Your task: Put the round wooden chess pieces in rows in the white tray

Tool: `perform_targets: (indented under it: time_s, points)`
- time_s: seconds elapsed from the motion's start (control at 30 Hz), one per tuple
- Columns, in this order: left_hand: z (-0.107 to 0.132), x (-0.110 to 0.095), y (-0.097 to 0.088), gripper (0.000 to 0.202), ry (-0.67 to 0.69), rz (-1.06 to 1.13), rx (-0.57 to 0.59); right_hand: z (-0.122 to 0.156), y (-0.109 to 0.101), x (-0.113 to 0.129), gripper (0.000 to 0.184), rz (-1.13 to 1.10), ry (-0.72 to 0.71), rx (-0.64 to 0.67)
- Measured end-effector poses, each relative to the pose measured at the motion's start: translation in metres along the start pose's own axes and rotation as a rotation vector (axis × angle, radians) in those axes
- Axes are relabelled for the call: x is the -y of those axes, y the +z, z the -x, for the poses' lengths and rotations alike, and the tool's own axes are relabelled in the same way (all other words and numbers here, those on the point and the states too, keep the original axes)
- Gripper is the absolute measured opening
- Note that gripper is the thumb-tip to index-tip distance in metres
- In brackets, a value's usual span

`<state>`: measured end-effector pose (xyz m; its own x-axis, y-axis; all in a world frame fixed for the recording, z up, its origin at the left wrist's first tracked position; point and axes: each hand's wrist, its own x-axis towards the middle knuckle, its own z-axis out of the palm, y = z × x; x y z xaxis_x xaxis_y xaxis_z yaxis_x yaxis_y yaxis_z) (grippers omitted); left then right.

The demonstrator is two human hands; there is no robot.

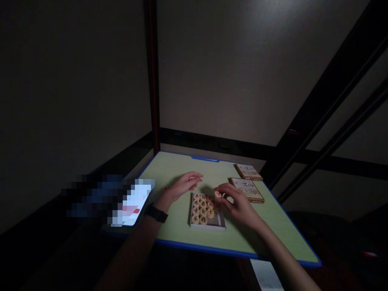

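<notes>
A shallow white-edged box lies on the table, with several round Chinese chess pieces set in rows inside it. The pieces on its left carry black characters, those further right red ones. Its near right corner shows bare bottom. Between the thumb and fingers of my right hand is a chess piece with a red character, held over the box's far right part. My left hand hovers beyond the box's far left corner, fingers stretched out and holding nothing. A dark band circles my left wrist.
Two flat printed boxes, one nearer and one farther, lie at the table's right side. The green table has a blue rim. A blurred bright screen is at the left edge. Walls stand behind.
</notes>
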<state>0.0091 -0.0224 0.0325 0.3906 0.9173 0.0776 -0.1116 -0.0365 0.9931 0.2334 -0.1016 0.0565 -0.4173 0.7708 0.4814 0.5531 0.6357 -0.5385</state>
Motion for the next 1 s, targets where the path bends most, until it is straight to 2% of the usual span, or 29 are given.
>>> perform_targets:
  time_s: [0.07,0.17,0.33,0.53,0.83,1.0]
  points:
    - [-0.003,0.004,-0.001,0.021,0.005,0.048,-0.038,0.011,-0.008,0.005,0.015,-0.005,0.024,0.112]
    - [-0.004,0.006,-0.002,0.024,0.003,0.138,-0.026,0.021,-0.013,0.015,0.018,0.039,0.050,0.230]
    - [-0.005,0.008,-0.004,0.035,0.019,0.143,-0.076,0.020,-0.010,0.025,0.025,0.154,0.046,0.267]
    - [-0.010,0.009,-0.006,0.032,0.039,0.027,-0.163,0.008,-0.003,0.026,0.023,0.378,0.023,0.359]
    - [-0.009,0.007,-0.003,0.031,0.062,-0.002,-0.190,0.006,0.000,0.027,0.032,0.288,0.066,0.390]
    - [-0.011,0.007,-0.003,0.029,0.064,-0.043,-0.194,0.007,-0.001,0.030,0.028,0.254,0.076,0.368]
